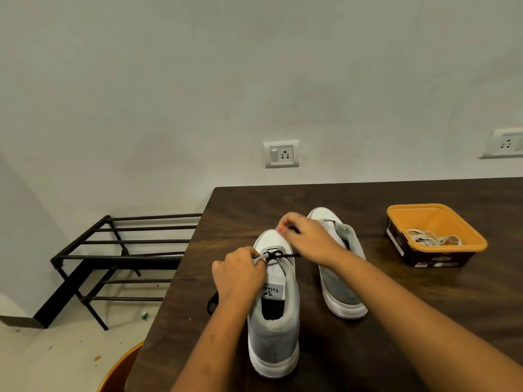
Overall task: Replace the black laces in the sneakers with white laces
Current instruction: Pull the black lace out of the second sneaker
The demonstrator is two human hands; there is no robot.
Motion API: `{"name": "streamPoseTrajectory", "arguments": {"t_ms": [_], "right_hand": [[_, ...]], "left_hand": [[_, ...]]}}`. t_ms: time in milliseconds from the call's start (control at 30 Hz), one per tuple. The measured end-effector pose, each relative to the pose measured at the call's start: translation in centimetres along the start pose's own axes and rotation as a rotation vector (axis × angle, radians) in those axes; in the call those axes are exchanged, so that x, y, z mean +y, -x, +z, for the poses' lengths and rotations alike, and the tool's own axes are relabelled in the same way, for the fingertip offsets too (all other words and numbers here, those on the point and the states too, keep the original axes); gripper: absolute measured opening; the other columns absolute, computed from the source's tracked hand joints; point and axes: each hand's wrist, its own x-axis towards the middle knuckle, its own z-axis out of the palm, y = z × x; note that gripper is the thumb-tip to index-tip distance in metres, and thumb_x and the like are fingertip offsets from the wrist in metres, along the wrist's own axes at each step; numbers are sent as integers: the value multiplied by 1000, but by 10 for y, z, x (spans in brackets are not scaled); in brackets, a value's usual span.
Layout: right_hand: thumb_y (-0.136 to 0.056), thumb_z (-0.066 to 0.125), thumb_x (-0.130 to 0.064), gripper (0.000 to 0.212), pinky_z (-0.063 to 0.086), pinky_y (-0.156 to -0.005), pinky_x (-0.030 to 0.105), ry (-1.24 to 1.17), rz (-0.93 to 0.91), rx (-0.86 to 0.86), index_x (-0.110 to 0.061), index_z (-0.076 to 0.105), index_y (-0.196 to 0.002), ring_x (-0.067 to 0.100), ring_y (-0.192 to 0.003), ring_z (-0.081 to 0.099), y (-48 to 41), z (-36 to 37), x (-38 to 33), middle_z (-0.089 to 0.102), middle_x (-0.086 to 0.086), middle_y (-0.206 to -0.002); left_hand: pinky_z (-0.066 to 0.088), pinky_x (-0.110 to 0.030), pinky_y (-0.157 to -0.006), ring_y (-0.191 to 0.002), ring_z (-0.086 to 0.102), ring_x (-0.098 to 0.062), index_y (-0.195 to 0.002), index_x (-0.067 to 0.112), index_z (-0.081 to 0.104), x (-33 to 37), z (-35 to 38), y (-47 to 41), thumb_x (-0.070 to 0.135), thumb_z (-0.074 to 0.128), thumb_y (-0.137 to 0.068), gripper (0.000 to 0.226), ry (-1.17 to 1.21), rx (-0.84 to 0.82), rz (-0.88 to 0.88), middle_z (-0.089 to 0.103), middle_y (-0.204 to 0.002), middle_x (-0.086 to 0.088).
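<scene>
Fingers of the right hand (pixel 310 240) pinch the black lace (pixel 276 253); left hand (pixel 237 275) fingers grip the sneaker (pixel 273 326), tips hidden.

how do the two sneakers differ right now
The left sneaker has a black lace in its lowest eyelets; the right sneaker shows no lace. The left hand holds the left sneaker while the right hand pinches its lace; the right sneaker stands farther back. Both are grey with white toes and soles.

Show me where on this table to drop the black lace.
Bare wood: the table strip between the right sneaker and the far edge, and the patch in front of the orange tub. Crowded: the toe of the left sneaker, under the left hand and right hand.
</scene>
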Motion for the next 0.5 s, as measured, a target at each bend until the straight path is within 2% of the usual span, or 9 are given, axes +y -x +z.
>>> {"name": "streamPoseTrajectory", "arguments": {"t_ms": [33,100,200,233,300,333,400,433,500], "right_hand": [[-93,56,-28,9,45,-68,27,308,-109,-101,-22,61,-97,12,-72,57,0,5,2,60,-4,-79],[-86,60,-34,22,50,-79,33,657,-147,-218,-28,66,-107,22,-94,63,3,15,1,68,0,-100],[-89,57,-30,23,47,-80,34,713,-138,-166,-30,67,-110,28,-103,62,6,26,-2,68,3,-109],[-90,56,-29,21,46,-80,33,643,-135,-143,-31,68,-108,26,-101,61,5,26,0,67,1,-106],[-92,57,-24,18,44,-78,28,358,-82,-77,-24,71,-103,16,-90,59,0,17,5,61,-5,-93],[-94,57,-18,16,42,-75,25,159,-44,-26,-17,72,-100,9,-81,57,-2,11,7,58,-5,-85],[-96,52,-9,18,38,-57,17,-330,44,89,-11,68,-89,2,-59,48,-2,-3,8,55,-4,-74],[-98,48,-9,21,34,-49,15,-590,106,131,-13,65,-87,3,-53,43,-1,-7,7,55,-2,-74],[-102,40,-12,25,33,-47,15,-1023,182,189,-17,56,-83,5,-53,44,-1,-13,3,65,0,-80]], "left_hand": [[34,-33,-85,-99,60,-18,-100,28,66,0,0,0,35,49,-91,21,3,-2,-2,68,-98,5],[34,-34,-85,-99,60,-18,-100,28,66,0,-1,1,36,49,-90,21,4,-2,-12,68,-99,5],[34,-34,-87,-101,59,-18,-100,29,65,0,-3,1,40,50,-90,21,5,-13,-35,68,-101,5],[34,-34,-88,-102,59,-18,-100,30,65,0,-4,1,41,50,-90,21,10,-15,-47,68,-102,5],[34,-34,-89,-104,58,-19,-102,30,65,-1,-6,1,42,50,-90,22,21,-20,-67,67,-105,4],[34,-34,-89,-106,58,-19,-102,30,65,-1,-7,1,43,50,-90,23,23,-24,-72,67,-106,4],[34,-34,-90,-107,58,-19,-103,30,65,-1,-8,1,44,50,-91,24,25,-34,-76,67,-107,4],[34,-34,-91,-106,58,-19,-103,30,65,-1,-8,1,45,50,-91,25,26,-37,-78,67,-107,4],[34,-34,-91,-106,58,-19,-104,30,65,-1,-7,1,46,50,-91,26,23,-43,-79,68,-107,4]]}}
